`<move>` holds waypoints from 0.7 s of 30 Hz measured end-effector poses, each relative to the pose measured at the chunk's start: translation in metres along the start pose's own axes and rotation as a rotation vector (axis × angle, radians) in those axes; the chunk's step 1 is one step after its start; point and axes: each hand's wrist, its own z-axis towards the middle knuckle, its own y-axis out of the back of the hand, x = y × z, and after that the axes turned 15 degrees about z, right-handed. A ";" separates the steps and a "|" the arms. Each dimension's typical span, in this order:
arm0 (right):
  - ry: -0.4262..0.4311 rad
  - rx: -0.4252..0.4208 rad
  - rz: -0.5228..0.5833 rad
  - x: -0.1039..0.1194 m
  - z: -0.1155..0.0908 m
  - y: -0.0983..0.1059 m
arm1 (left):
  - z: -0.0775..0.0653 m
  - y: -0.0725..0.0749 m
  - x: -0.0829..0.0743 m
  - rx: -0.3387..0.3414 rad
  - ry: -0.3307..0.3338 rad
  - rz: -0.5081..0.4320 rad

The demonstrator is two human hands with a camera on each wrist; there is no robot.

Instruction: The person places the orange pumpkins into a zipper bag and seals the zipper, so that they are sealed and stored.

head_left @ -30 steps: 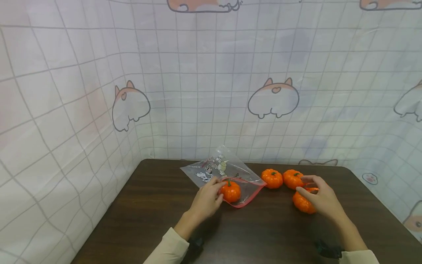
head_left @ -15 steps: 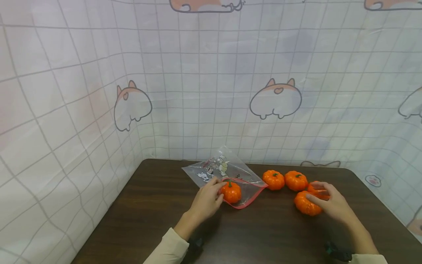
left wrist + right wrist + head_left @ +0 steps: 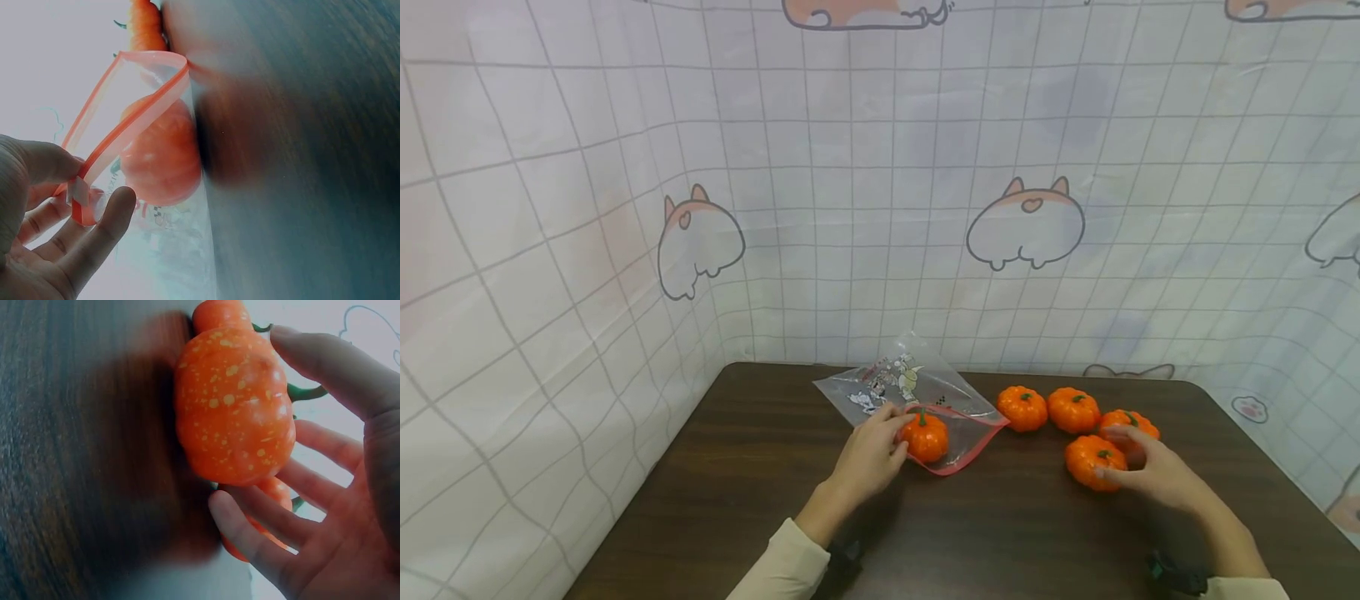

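A clear zip bag [image 3: 859, 395] with a red zip edge and printed figures lies on the table, its mouth towards me. My left hand [image 3: 867, 454] pinches one corner of that edge between thumb and fingers, as the left wrist view shows. Inside the bag, near the mouth, sits a small orange pumpkin [image 3: 164, 156]. My right hand [image 3: 1161, 473] is at the right side of another pumpkin [image 3: 1090, 461], the nearest of those outside the bag. In the right wrist view its spread thumb and fingers flank this yellow-speckled pumpkin [image 3: 234, 412], thumb by the green stem.
Behind the near pumpkin, one pumpkin [image 3: 1129, 423] stands partly behind my right fingers. Two more, a middle pumpkin [image 3: 1072, 411] and a left pumpkin [image 3: 1022, 408], continue the row towards the bag. A cloth wall [image 3: 880, 183] with a grid pattern rises behind the dark wooden table [image 3: 760, 500].
My right hand has moved right from above the near pumpkin to its right side, uncovering more of the pumpkins. My left hand and the bag stay in place.
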 end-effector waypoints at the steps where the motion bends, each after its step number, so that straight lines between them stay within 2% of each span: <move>1: 0.010 0.013 0.012 0.000 0.001 -0.001 | 0.000 0.000 0.000 0.001 0.001 -0.001; 10: 0.103 0.087 0.054 0.000 0.006 -0.007 | 0.001 0.001 0.000 -0.006 -0.004 0.003; 21: 0.113 0.110 0.042 -0.001 0.014 -0.013 | -0.001 0.002 0.001 -0.010 0.000 0.008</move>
